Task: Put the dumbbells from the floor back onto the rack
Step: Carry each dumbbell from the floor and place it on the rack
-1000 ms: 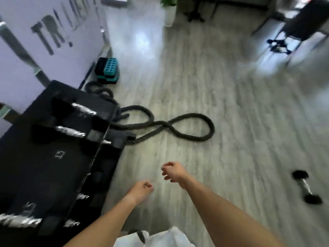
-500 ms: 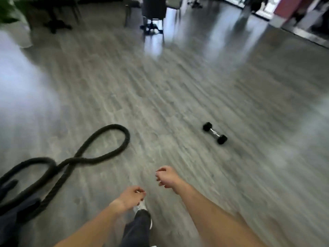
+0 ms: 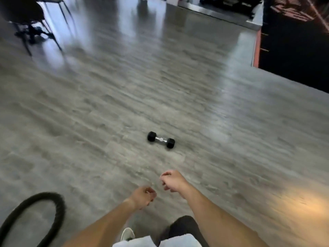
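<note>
A small dumbbell point(image 3: 161, 139) with black hex ends and a silver handle lies on the grey wood-look floor, ahead of me and apart from both hands. My left hand point(image 3: 143, 196) hangs low in front of me with its fingers loosely curled, holding nothing. My right hand point(image 3: 173, 180) is a little further forward, fingers half curled, also holding nothing. The dumbbell rack is out of view.
A loop of thick black battle rope point(image 3: 44, 209) lies on the floor at the lower left. A dark chair point(image 3: 26, 20) on thin legs stands at the far left. A dark wall or counter point(image 3: 293, 50) fills the upper right. My shoe point(image 3: 127, 234) shows below.
The view has swung right, away from the rack, which has left the frame. The dumbbell now lies nearly straight ahead and nearer. Both hands stay in front, holding nothing.
</note>
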Motion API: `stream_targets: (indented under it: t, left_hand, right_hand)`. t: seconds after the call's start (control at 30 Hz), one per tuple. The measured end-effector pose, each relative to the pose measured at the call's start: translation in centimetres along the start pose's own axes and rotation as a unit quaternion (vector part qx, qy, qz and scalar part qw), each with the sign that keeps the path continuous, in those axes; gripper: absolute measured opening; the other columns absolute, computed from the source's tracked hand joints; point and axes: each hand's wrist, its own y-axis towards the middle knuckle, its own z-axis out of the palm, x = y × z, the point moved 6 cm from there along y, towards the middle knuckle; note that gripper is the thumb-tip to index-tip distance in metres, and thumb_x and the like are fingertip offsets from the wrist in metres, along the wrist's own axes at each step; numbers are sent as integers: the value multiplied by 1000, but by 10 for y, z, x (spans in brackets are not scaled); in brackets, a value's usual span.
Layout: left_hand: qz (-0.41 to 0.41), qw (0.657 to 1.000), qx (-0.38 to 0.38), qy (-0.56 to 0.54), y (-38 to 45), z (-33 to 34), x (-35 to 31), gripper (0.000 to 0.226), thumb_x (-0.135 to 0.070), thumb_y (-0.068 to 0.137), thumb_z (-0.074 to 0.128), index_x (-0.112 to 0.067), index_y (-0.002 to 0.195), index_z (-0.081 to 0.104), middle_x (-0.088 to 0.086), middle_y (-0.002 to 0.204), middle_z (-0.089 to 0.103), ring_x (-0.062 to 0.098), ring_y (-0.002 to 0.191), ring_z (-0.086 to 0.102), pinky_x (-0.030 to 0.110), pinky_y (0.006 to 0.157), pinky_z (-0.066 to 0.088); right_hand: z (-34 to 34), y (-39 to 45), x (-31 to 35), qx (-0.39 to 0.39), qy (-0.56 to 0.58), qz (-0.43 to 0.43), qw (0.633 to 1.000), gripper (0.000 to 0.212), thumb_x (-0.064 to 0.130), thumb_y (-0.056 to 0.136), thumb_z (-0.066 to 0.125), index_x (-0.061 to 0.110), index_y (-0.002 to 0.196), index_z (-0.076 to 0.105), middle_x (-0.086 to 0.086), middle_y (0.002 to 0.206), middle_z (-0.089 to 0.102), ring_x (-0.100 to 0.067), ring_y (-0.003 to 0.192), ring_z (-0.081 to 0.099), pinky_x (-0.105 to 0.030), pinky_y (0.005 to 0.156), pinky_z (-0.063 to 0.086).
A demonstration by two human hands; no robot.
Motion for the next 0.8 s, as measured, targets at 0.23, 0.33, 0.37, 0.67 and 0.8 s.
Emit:
stream_targets:
  t: [0.23,0.33,0.37,0.67,0.8]
  left_hand:
    - [-18,998,-24,54,123,-5,-112,18,-18,97,58,-18,80,53,0,69,54,10,49,44,12,29,27]
    - [-48,997,-35,47,168,2,-152,16,-19,97,57,-20,81,53,-2,67,53,9,45,42,14,29,25]
    - [-55,997,-35,41,184,5,-166,16,-20,97,57,-21,81,54,-2,67,54,7,43,43,13,29,25]
    - [-76,991,-89,-60,268,-10,-254,14,-34,90,65,-27,78,64,-8,68,66,9,55,56,19,48,42]
    - [-56,986,-124,-98,303,-37,-267,11,-24,89,67,-24,78,66,-9,67,62,6,61,56,17,57,44]
  right_hand:
    - [-127,125,32,-26,24,0,999,11,21,83,56,25,77,64,6,66,64,-11,52,59,-15,42,35]
    - [-172,176,47,-8,5,-4,1000,13,21,82,54,24,73,63,1,71,67,-16,60,61,-18,43,34]
    - [-186,193,54,-3,-7,-6,1000,14,20,82,54,23,71,62,0,72,67,-17,61,61,-17,41,34]
    - [-253,293,120,92,-118,-24,988,19,14,84,53,22,68,59,-1,69,62,-16,58,57,-12,33,30]
    - [-252,335,153,120,-150,-22,981,14,15,85,54,23,77,62,-4,76,65,-17,58,57,-17,38,32]
